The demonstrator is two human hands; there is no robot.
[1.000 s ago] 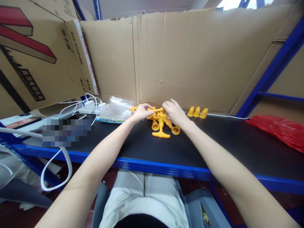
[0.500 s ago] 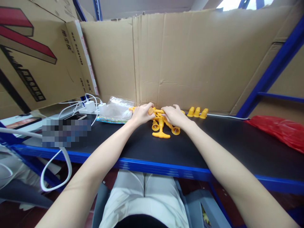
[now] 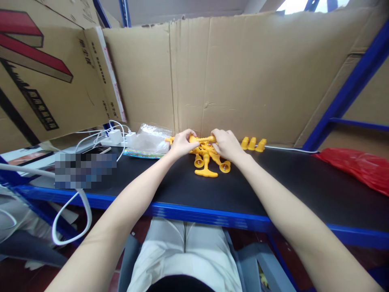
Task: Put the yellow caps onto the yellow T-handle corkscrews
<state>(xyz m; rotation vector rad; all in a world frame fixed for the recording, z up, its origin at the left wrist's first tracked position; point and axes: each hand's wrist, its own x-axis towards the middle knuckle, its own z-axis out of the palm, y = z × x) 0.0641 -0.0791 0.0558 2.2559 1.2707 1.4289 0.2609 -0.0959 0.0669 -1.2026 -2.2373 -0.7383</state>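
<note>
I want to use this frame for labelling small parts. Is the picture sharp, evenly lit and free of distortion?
Head view: wide-angle bending stretches the forearms and slants the blue steel shelf post; a bright window burns out at top right; a pixelated patch hides things at left; the yellow plastic parts between both hands look fairly sharp.

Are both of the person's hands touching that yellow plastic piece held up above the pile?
Touching. The head view shows the left hand and the right hand each gripping one end of the yellow piece.

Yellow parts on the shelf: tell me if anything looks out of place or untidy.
The yellow T-shaped parts lie jumbled between both hands, while three yellow cones stand in a neat row. A white cable droops off the shelf edge.
</note>
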